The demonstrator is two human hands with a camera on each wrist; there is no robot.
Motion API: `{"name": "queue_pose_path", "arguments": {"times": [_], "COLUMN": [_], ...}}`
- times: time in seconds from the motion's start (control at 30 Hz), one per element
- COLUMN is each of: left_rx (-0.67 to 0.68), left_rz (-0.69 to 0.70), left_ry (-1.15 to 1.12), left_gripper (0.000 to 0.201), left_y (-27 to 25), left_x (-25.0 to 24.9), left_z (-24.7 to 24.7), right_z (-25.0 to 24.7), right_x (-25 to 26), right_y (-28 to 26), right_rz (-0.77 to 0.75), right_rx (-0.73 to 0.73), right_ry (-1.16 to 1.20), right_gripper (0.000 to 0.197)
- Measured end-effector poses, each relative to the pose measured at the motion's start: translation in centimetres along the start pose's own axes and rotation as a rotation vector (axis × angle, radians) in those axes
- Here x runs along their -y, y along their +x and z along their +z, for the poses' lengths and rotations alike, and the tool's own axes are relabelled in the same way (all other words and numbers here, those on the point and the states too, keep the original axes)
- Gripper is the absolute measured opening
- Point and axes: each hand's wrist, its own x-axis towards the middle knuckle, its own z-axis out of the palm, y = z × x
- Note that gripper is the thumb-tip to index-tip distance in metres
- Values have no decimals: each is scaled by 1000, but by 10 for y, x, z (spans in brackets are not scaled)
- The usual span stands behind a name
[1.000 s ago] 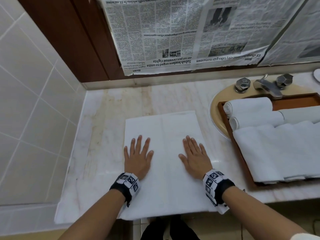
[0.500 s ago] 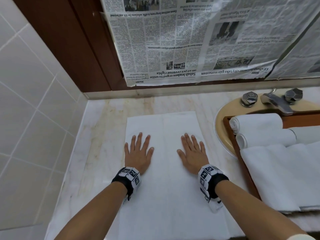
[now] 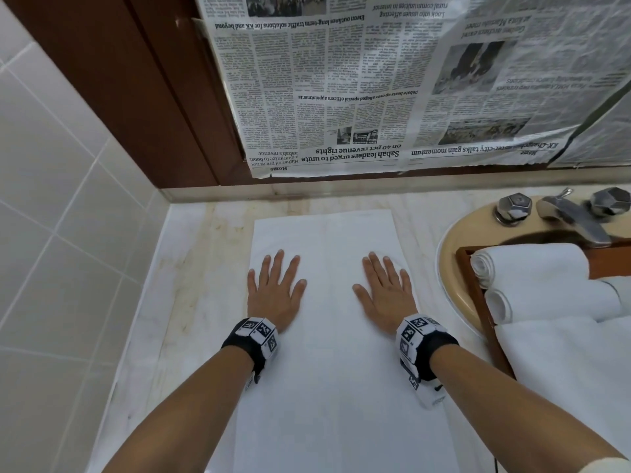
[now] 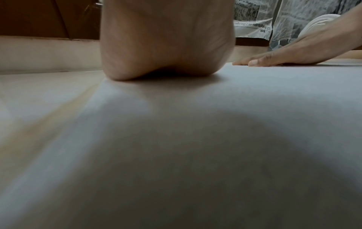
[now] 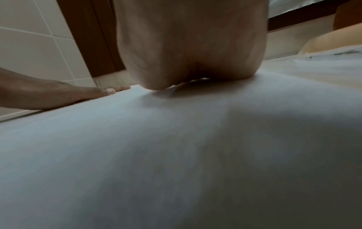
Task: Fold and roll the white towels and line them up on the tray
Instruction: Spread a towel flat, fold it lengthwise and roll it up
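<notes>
From above, both grips lie released, palms flat on the white folded cotton towel (image 3: 327, 336): left hand (image 3: 275, 291) and right hand (image 3: 384, 295) have slid slightly farther up it, smoothing before rolling. Right of the right grip, the brown wooden tray (image 3: 478, 302) holds two rolled towels (image 3: 532, 264).

Left wrist view: the palm presses cloth.

Right wrist view: likewise.

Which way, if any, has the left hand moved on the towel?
Yes, slightly: the left hand slid along the towel toward its far edge.
</notes>
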Motion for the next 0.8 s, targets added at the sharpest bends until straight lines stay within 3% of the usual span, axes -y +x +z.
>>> {"name": "queue_pose_path", "arguments": {"times": [0.67, 0.8], "left_rx": [24, 13], "left_rz": [32, 41], "left_ry": [-12, -16], "left_gripper": [58, 61], "left_y": [44, 52], "left_x": [8, 8], "left_z": [-12, -18], "right_z": [-15, -33], "right_x": [4, 21], "right_y": [40, 52], "right_rz": [39, -4], "right_rx": [-9, -75], "right_ry": [-21, 21], "right_gripper": [69, 67]}}
